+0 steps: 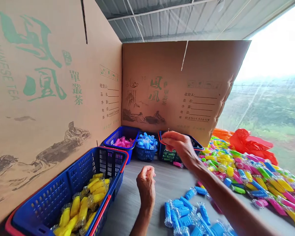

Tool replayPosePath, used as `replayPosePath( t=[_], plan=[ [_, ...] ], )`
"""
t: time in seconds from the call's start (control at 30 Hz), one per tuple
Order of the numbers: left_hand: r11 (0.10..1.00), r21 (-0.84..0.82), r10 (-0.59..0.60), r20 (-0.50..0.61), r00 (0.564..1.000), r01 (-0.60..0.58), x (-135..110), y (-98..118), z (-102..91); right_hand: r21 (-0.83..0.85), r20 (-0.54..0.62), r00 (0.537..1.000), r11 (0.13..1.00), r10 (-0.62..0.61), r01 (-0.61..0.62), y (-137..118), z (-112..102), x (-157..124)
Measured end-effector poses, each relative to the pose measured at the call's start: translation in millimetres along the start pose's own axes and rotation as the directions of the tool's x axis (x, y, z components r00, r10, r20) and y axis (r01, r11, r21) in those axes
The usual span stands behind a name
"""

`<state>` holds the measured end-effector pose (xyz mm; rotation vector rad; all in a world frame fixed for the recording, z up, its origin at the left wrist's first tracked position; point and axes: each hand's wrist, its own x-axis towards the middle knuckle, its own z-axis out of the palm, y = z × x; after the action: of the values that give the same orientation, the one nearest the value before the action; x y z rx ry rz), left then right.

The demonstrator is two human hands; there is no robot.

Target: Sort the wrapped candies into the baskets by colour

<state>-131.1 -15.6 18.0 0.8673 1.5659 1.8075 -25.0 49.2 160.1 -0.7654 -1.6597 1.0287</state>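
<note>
My right hand [180,146] reaches forward over the far right blue basket [195,143], fingers bent and pinched together; what they hold, if anything, I cannot make out. My left hand [146,184] hovers above the grey table [135,200] in a loose fist, nothing visible in it. Blue wrapped pieces [186,216] lie in a small pile just right of my left forearm.
A big blue basket [71,183] of yellow pieces [86,205] stands at front left. Further back are baskets of pink pieces [123,142] and blue pieces [147,141]. A heap of mixed coloured pieces [250,177] fills the right. Cardboard walls [51,82] enclose left and back. Red bag [250,141].
</note>
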Motion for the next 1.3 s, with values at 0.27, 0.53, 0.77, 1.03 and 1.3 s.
replayPosePath(
  t=[0.27,0.53,0.77,1.03,1.3],
  plan=[
    [0.961,0.266,0.016,0.229,0.973,-0.078,5,-7,1.1,-0.357,-0.374,0.921,0.899,0.109,-0.252,70,-165,-118],
    [0.742,0.513,0.096,0.555,0.826,-0.432,-36,5,65.2,-0.883,-0.229,0.963,0.385,0.144,-0.268,120,-168,-172],
    [0.791,0.484,0.042,0.567,0.822,-0.374,-25,2,155.2,-0.786,-0.297,0.943,0.524,0.148,-0.329,143,-160,-172],
    [0.837,0.469,-0.042,0.570,0.820,-0.283,-8,-32,221.6,0.062,-0.519,0.821,0.968,0.238,-0.242,135,-195,-173],
    [0.936,0.332,-0.033,0.411,0.911,-0.116,-3,-6,171.5,0.084,-0.466,0.831,0.950,0.303,-0.299,148,-203,-182]
  ],
)
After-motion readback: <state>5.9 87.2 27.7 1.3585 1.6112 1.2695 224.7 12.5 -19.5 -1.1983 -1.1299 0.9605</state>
